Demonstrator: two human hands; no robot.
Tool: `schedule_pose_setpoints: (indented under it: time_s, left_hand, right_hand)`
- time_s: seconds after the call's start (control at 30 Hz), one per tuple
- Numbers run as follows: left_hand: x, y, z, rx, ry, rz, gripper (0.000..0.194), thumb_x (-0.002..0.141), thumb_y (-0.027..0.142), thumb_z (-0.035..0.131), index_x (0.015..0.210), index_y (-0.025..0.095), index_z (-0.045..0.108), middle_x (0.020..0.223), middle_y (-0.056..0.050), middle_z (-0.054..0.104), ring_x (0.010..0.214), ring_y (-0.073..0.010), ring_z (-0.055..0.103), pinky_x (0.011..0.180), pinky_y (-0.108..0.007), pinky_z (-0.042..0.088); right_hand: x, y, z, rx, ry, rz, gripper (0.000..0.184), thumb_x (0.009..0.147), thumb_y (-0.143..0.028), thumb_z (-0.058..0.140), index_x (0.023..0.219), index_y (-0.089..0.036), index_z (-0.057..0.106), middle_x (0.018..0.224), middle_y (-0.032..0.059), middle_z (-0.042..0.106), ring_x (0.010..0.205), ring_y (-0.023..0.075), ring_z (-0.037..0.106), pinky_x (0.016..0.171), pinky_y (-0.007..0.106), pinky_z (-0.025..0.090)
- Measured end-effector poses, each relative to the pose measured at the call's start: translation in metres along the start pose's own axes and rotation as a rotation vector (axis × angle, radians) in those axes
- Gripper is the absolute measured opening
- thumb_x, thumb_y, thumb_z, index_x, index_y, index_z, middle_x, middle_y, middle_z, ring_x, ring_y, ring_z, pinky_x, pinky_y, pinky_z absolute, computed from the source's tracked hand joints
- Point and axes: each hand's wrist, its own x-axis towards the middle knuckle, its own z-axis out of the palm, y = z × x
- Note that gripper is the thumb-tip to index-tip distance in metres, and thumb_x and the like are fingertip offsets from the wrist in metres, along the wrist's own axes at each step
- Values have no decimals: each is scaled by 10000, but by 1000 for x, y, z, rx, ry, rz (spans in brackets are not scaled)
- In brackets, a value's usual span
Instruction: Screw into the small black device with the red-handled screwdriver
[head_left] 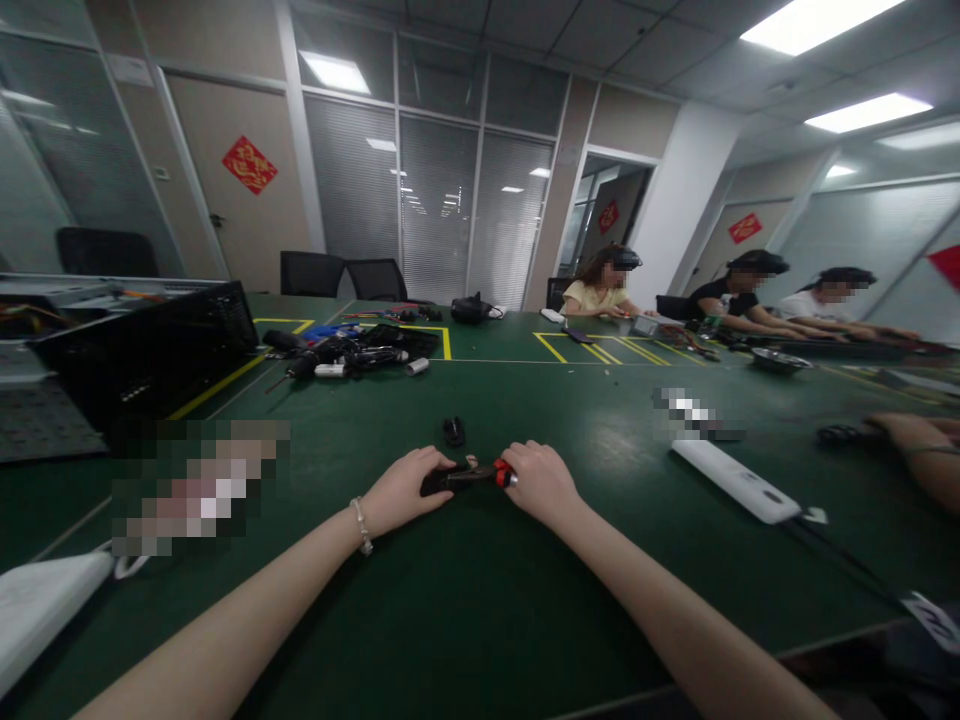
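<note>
Toward the left of the green table (pixel 525 395), a white slab-like object (pixel 52 610) lies toward the near edge; beyond it stands a computer case with a black panel (pixel 157 365). Right of the case, toward the far edge, lies a heap of dark tools and parts (pixel 349 352).

The left hand (pixel 409 490), a bracelet at its wrist, pinches a black piece (pixel 433 484) between thumb and fingers; its exact form is not discernible. Just beyond the hands, toward the far edge, lies a small black item (pixel 454 432), untouched and slightly nearer the left hand.

A red-handled tool (pixel 484 473), apparently pliers, lies between the two hands, above the table and inward of the near edge. Its long axis runs left to right, roughly along that edge; the metal end points at the left hand, the red grips at the right. The right hand (pixel 541 478) is wrapped round those grips and is the nearer to them. Whether the metal end bites on the black piece cannot be told.

Farther right, a white power strip (pixel 735 480) lies aslant. A co-worker's hand (pixel 904 435) rests near the right side; three people (pixel 600 290) sit along the far edge
</note>
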Motion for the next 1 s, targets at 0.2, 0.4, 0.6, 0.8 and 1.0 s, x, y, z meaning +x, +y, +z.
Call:
schedule_pose_setpoints:
  time_s: [0.2,0.4,0.6,0.8,1.0]
  left_hand:
    - [0,1,0,-5,-4,-13,300,746,305,590,1027,212,544,956,-31,551,863,-197,520,735,-321,429]
    - [1,2,-1,-15,-6,-22,294,737,300,598,1013,209,550,983,-36,552,890,-201,525,765,-331,429]
    - [1,2,0,-15,5,-11,301,733,297,608,1016,216,546,995,-29,552,915,-201,520,786,-332,424]
    - [1,0,1,-6,7,-1,295,732,298,614,1005,210,549,979,-34,555,905,-204,523,777,-331,424]
    - [1,1,0,-9,6,-6,305,732,303,612,1016,216,543,988,-29,551,907,-200,523,773,-327,426]
  right_hand:
    - [1,-1,0,1,-21,7,152,731,-213,493,845,-170,585,861,48,610,767,163,517,664,265,362]
    - [1,-1,-1,8,-22,7,170,712,-208,514,860,-168,589,865,55,614,779,165,524,675,266,370]
    - [1,0,0,-26,-10,-11,154,706,-214,509,831,-171,589,853,46,613,766,172,521,652,270,367]
    - [1,1,3,-23,-5,-12,170,712,-221,508,858,-177,585,864,48,611,773,172,520,669,272,363]
    - [1,3,6,-26,-11,-13,166,717,-227,503,854,-175,580,861,50,607,767,170,515,662,270,363]
